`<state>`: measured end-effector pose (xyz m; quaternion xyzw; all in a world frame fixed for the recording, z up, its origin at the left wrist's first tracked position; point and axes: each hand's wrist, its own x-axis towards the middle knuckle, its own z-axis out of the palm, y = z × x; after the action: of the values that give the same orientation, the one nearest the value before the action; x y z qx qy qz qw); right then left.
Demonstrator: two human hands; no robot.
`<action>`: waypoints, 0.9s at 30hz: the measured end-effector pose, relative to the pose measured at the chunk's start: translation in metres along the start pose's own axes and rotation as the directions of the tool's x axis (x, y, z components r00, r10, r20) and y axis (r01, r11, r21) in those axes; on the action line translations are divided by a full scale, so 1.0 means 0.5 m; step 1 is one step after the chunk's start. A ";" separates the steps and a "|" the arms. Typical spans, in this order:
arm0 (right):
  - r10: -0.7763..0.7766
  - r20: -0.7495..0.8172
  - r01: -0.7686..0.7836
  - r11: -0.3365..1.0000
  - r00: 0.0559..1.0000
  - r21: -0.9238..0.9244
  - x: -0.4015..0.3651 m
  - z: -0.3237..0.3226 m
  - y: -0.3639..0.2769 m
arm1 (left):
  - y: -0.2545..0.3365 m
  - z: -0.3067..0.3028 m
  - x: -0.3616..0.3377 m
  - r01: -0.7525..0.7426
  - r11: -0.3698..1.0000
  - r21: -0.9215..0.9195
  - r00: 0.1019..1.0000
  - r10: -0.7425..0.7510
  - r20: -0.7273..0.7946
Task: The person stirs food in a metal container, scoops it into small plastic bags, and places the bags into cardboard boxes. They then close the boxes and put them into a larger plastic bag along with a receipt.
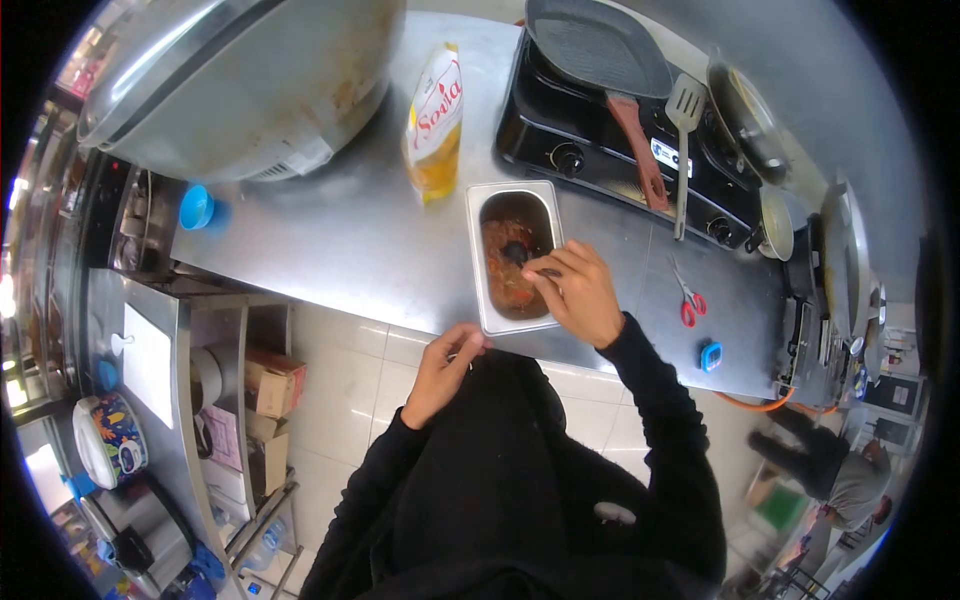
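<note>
Food (508,287) already lay in the steel container (478,250) on the counter (330,260), my right hand (585,292) pinching a dark spoon (515,252), left hand (438,374) apart by its corner, grip unclear; I could not judge what remained.

Bright light; soft glare on steel counter (320,230); edges fisheye-bent, corners black.
</note>
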<state>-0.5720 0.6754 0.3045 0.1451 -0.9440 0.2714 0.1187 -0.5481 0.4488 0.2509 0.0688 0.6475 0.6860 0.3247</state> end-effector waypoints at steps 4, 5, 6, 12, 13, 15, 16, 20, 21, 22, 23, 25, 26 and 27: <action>0.053 0.008 -0.054 0.996 0.999 0.075 -0.011 -0.039 -0.035 | 0.001 0.003 0.005 0.012 1.000 -0.015 1.000 -0.012 -0.008; 0.063 0.017 -0.064 0.994 0.998 0.085 -0.009 -0.047 -0.039 | 0.001 0.003 0.006 -0.003 1.000 -0.019 1.000 0.002 -0.012; 0.041 -0.016 -0.040 0.997 0.999 0.070 -0.003 -0.052 -0.038 | 0.001 0.004 0.008 -0.017 1.000 -0.023 1.000 0.016 -0.016; -0.069 -0.052 0.065 0.995 0.996 -0.071 0.055 -0.016 0.016 | -0.012 0.004 0.013 0.003 1.000 -0.020 0.999 -0.004 -0.032; -0.059 -0.029 0.057 0.995 0.998 -0.082 0.054 0.004 0.026 | -0.015 0.005 0.013 0.007 1.000 -0.027 0.999 -0.008 -0.038; -0.024 -0.010 0.024 0.997 1.000 -0.079 0.050 0.022 0.032 | -0.023 0.008 0.015 0.013 0.999 -0.044 0.998 -0.015 -0.058; 0.002 -0.012 -0.003 0.998 1.000 -0.062 0.044 0.026 0.026 | -0.026 0.009 0.015 -0.001 0.999 -0.041 0.998 -0.001 -0.066; 0.158 0.008 -0.158 0.987 0.987 0.007 0.022 0.018 0.010 | -0.029 0.010 0.020 -0.017 0.999 -0.038 0.998 0.015 -0.068; 0.224 0.007 -0.224 0.972 0.975 0.068 0.017 0.011 0.002 | -0.028 0.010 0.020 -0.012 0.999 -0.041 0.998 0.009 -0.063; 0.288 0.010 -0.287 0.949 0.957 0.129 0.013 0.001 -0.009 | -0.028 0.010 0.020 -0.006 0.999 -0.052 0.998 0.003 -0.066; 0.351 0.017 -0.348 0.918 0.936 0.189 0.009 -0.007 -0.018 | -0.028 0.010 0.020 -0.001 0.998 -0.064 0.998 -0.003 -0.067; 0.399 0.014 -0.393 0.894 0.917 0.217 -0.007 -0.021 -0.028 | -0.030 0.010 0.020 -0.001 0.998 -0.066 0.998 -0.004 -0.065; 0.423 0.014 -0.414 0.880 0.906 0.231 -0.010 -0.027 -0.031 | -0.033 0.007 0.021 -0.006 0.998 -0.056 0.998 0.002 -0.062; 0.406 -0.031 -0.386 0.888 0.913 0.251 -0.008 -0.033 -0.032 | -0.034 0.006 0.021 -0.011 0.999 -0.045 0.998 0.009 -0.059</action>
<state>-0.5605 0.6721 0.3247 -0.0487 -0.9082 0.4076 0.0815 -0.5488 0.4560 0.2319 0.0443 0.6408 0.7038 0.3035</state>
